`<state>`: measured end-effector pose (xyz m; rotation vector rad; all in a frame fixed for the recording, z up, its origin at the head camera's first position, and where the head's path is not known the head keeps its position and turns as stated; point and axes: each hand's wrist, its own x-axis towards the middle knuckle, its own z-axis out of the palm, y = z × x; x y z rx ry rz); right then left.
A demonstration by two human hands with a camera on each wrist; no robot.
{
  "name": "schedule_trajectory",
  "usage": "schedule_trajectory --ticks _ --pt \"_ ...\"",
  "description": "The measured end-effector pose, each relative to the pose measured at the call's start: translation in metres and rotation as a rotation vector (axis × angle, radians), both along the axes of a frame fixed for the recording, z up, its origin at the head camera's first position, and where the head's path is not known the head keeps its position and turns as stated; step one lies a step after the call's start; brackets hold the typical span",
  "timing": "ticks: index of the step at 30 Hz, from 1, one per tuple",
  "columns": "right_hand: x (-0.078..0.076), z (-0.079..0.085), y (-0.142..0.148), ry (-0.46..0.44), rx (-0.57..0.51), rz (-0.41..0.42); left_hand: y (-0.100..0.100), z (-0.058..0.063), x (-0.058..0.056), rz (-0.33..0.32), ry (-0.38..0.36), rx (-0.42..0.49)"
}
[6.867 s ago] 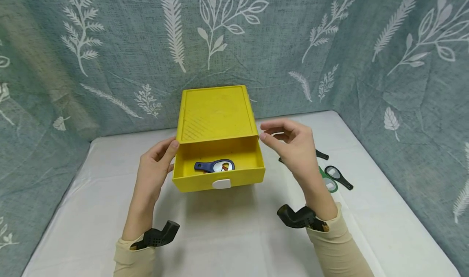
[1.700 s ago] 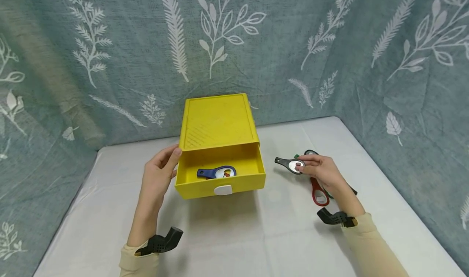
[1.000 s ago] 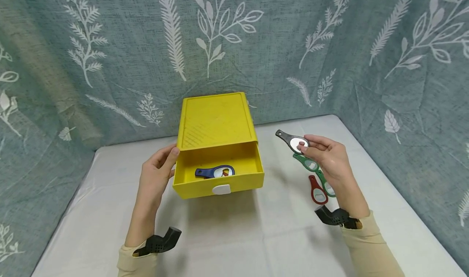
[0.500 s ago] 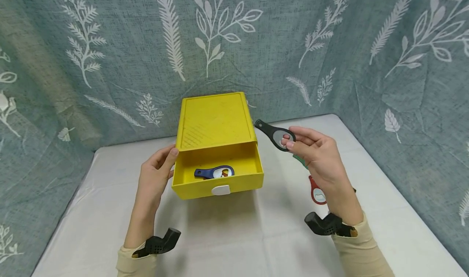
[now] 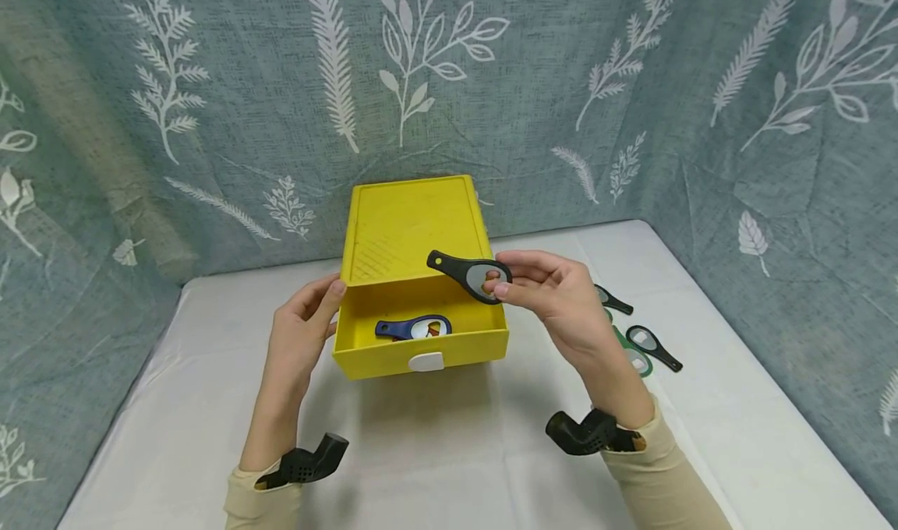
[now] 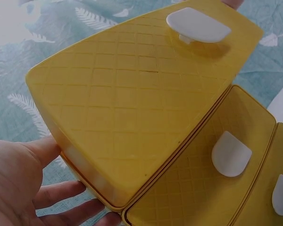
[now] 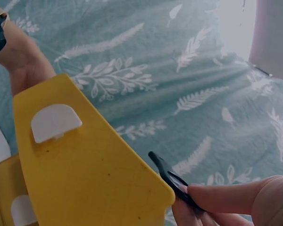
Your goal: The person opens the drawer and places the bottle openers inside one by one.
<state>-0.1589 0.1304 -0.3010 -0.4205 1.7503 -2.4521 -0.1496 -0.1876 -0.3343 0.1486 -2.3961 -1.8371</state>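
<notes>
My right hand (image 5: 564, 300) pinches a black bottle opener (image 5: 459, 270) by its round end between thumb and fingers. The opener hangs over the right part of the pulled-out top drawer (image 5: 470, 348), its holed handle pointing left. Inside that drawer lies a blue bottle opener (image 5: 394, 329), with something reddish partly showing beneath it. My left hand (image 5: 298, 331) rests at the left front corner of the yellow drawer unit (image 5: 417, 222), thumb at the edge. In the left wrist view its fingers (image 6: 68, 192) are spread, with the tips touching the unit's side.
Right of the unit, several bottle openers lie on the white cloth (image 5: 435, 452), among them a black one (image 5: 655, 348) and a green one (image 5: 638, 361), partly behind my right arm. Lower drawers with white handles (image 6: 231, 154) are shut. A patterned curtain (image 5: 526, 109) stands close behind.
Earlier my right hand was by the unit without an opener. It then picked the black opener from the pile, lifted it and carried it left over the drawer. My left hand has stayed put.
</notes>
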Motion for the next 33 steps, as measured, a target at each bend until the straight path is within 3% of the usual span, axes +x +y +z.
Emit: schedule_trajectory --ticks 13,19,24,28,33 --pt "-0.003 0.0 -0.017 0.05 0.074 0.061 0.0 0.002 0.0 -0.009 0.001 -0.015" --pt "-0.002 0.0 -0.02 0.247 0.306 -0.037 -0.001 0.002 0.002 -0.007 0.003 -0.01" --pt "0.005 0.001 -0.02 0.363 0.349 -0.125 0.0 0.002 0.002 -0.008 0.015 -0.009" --pt "0.013 0.0 -0.016 0.388 0.36 -0.207 0.0 0.002 0.002 -0.016 0.029 0.001" --pt "0.021 -0.005 -0.01 0.354 0.391 -0.279 -0.001 0.002 0.002 -0.024 0.033 0.009"
